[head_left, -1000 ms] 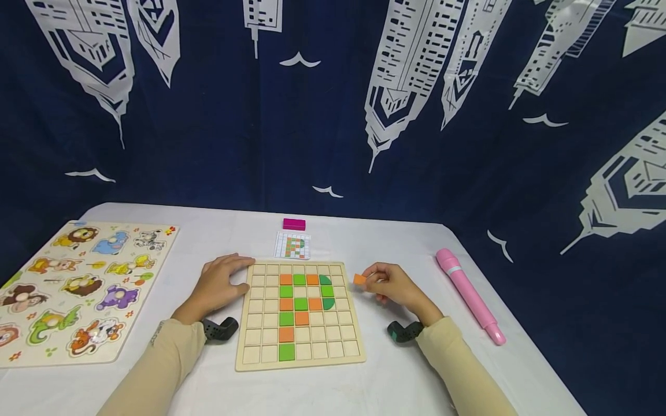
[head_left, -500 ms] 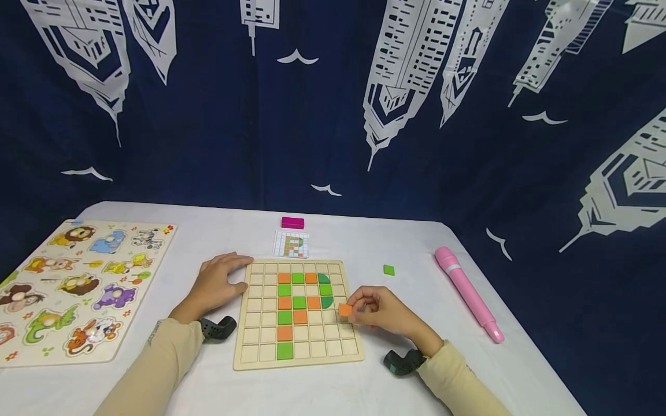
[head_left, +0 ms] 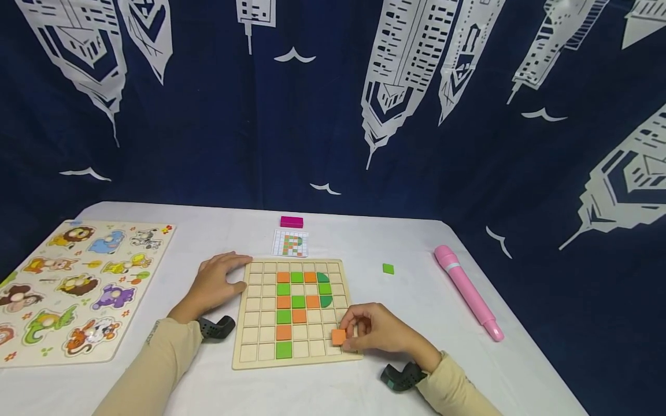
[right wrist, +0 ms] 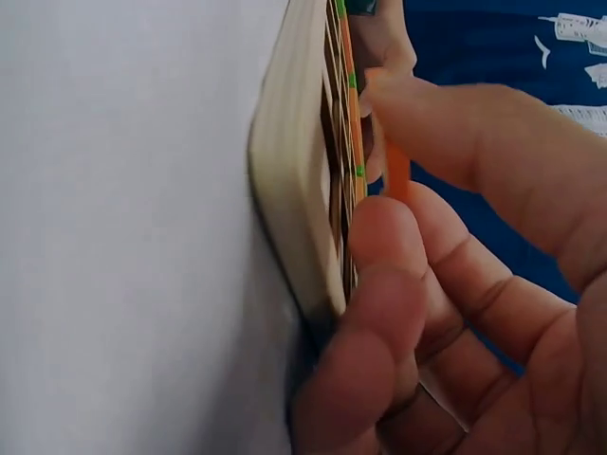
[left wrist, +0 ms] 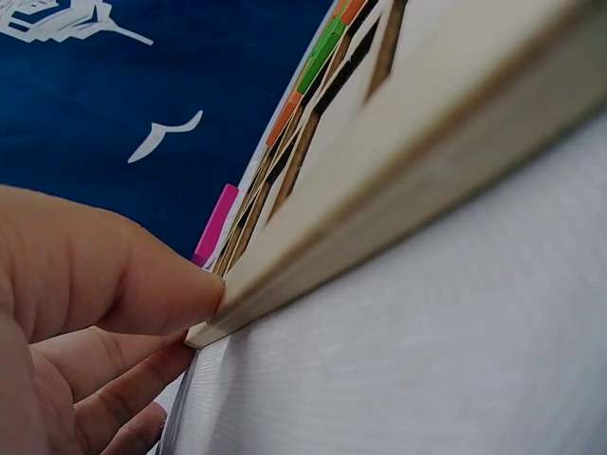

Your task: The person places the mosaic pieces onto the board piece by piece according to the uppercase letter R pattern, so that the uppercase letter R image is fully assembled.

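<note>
A wooden grid board (head_left: 251,353) lies flat, with orange, light green and dark green tiles in some of its cells. My right hand (head_left: 378,329) pinches a square orange tile (head_left: 338,337) between thumb and fingers, over the board's lower right cells. Seen from the right wrist, that orange tile (right wrist: 396,171) stands edge-on beside the thumb. At the board's upper left, my left hand (head_left: 213,286) rests against the edge. In the left wrist view its thumb (left wrist: 171,294) touches the board's side, and the other fingers lie near the corner, loosely extended.
Behind the board lie a small pattern card (head_left: 290,243) and a magenta block (head_left: 292,222). One green tile (head_left: 388,268) lies right of the board. A pink stick-like object (head_left: 469,293) is farther right. An animal puzzle board (head_left: 85,292) covers the table's left side.
My right hand has carried the orange tile down and left, from beside the board to above its lower right. The green tile has come into sight. My left hand keeps its place.
</note>
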{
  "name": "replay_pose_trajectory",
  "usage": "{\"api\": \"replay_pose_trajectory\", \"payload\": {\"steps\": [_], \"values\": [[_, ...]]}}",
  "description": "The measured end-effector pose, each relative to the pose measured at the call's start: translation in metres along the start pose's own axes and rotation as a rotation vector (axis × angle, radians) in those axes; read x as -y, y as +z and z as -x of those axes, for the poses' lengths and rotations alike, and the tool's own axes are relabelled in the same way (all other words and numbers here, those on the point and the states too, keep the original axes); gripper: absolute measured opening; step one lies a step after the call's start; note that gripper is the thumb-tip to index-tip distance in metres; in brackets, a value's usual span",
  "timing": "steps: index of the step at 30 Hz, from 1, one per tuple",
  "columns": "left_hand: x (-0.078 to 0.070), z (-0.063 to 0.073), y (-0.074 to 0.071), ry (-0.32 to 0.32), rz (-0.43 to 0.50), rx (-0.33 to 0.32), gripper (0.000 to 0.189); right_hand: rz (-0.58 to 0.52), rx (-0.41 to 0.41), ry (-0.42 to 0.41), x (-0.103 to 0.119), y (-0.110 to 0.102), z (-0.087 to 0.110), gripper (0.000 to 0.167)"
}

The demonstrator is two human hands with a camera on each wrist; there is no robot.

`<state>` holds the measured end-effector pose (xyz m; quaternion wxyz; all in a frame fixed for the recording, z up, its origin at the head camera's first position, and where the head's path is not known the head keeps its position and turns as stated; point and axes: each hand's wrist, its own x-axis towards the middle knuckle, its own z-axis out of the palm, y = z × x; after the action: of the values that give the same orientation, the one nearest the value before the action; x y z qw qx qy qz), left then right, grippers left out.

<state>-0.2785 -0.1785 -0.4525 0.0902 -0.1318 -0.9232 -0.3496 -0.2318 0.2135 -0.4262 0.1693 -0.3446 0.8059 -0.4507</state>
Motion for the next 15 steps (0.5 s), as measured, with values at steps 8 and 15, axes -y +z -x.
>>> {"api": "replay_pose_trajectory", "payload": {"steps": [8,15], "values": [[-0.0021,0.0009,-0.0005,-0.001,0.004,-0.003,0.056,0.072,0.023,0.000,0.0059,0.0055,0.0006,0.019],[-0.0014,0.0007,-0.0007,0.002,0.002,-0.004,0.056,0.088,0.024,-0.014,0.0058,0.0090,-0.0006,0.020]]}}
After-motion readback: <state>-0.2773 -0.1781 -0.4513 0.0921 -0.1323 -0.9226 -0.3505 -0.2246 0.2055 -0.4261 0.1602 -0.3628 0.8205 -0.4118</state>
